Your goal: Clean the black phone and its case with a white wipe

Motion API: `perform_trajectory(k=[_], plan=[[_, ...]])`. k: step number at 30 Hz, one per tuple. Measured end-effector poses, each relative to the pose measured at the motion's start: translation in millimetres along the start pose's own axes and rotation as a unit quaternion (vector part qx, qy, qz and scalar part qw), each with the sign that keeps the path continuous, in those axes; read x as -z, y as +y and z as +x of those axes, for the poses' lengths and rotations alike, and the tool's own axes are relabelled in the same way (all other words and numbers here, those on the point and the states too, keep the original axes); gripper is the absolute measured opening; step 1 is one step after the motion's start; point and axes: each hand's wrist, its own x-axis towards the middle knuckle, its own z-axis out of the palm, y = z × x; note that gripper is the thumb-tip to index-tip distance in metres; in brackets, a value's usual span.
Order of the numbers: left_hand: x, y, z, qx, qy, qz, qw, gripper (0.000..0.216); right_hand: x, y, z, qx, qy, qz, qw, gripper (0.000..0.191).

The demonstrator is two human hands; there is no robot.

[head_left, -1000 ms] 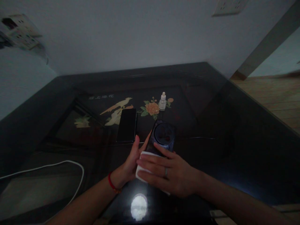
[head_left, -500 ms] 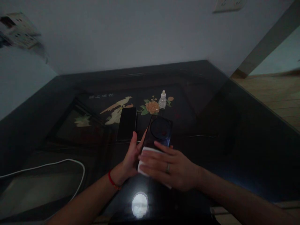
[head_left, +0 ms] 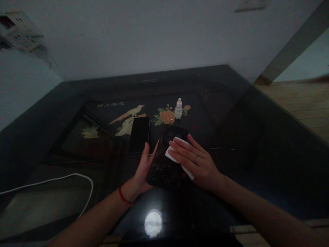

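Observation:
My left hand [head_left: 142, 173] is closed around the left edge of a dark phone case [head_left: 164, 171], thumb raised along its side. The case is tilted above the table, and a large round ring marks its far end; the dim light hides whether a phone sits inside. My right hand [head_left: 197, 161] presses a folded white tissue [head_left: 172, 155] flat on the case, just below and over the ring, fingers together. Beyond my left thumb, a black phone [head_left: 139, 135] lies on the table. Farther back, a small dropper bottle [head_left: 178, 109] with a white top stands upright.
The glossy dark table [head_left: 218, 103] bears bird and flower pictures and reflects a round light. A white cable [head_left: 64, 177] curves across its left side. Sockets [head_left: 22, 32] are fixed on the wall at left, and another socket [head_left: 252, 4] is at upper right.
My right hand has slid the tissue up and to the right across the case, uncovering its lower part. My left hand stays nearly where it was.

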Motion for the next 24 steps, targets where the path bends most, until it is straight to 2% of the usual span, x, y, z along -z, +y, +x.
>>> perform_trajectory(k=[2, 5, 6, 7, 11, 12, 14, 16, 18, 20, 24], plan=[[0, 0, 1, 0.002, 0.0, 0.0, 1.0, 0.066, 1, -2, 2, 0.032, -0.015, 0.018, 0.999, 0.032], [-1, 2, 0, 0.031, -0.004, 0.025, 0.999, 0.078, 1, -13, 5, 0.151, -0.063, 0.062, 0.985, 0.03], [-1, 2, 0, 0.035, -0.004, 0.032, 0.999, 0.081, 2, -15, 5, 0.166, -0.064, 0.066, 0.982, 0.031], [0, 3, 0, 0.034, -0.003, 0.034, 0.999, 0.081, 2, -15, 4, 0.16, -0.056, 0.063, 0.983, 0.031], [2, 2, 0, 0.001, 0.01, 0.01, 1.0, 0.067, 3, -3, 0, 0.025, 0.007, 0.007, 1.0, 0.034], [2, 2, 0, 0.001, 0.011, 0.005, 1.0, 0.066, 3, -2, -1, 0.013, 0.011, 0.003, 1.0, 0.033], [3, 3, 0, 0.013, 0.004, -0.001, 1.0, 0.071, 3, -4, 0, 0.055, -0.012, 0.022, 0.998, 0.03], [3, 5, 0, 0.024, -0.016, -0.002, 1.0, 0.079, 4, -10, 2, 0.135, -0.039, 0.056, 0.988, 0.026], [3, 7, 0, 0.019, -0.033, -0.005, 0.999, 0.083, 6, -14, 4, 0.18, -0.032, 0.078, 0.98, 0.024], [4, 9, 0, 0.012, -0.042, -0.014, 0.999, 0.081, 10, -9, 3, 0.154, 0.003, 0.088, 0.984, 0.025], [5, 8, -1, 0.034, -0.079, -0.007, 0.996, 0.079, 16, 18, -2, -0.016, 0.068, 0.068, 0.995, 0.035]])
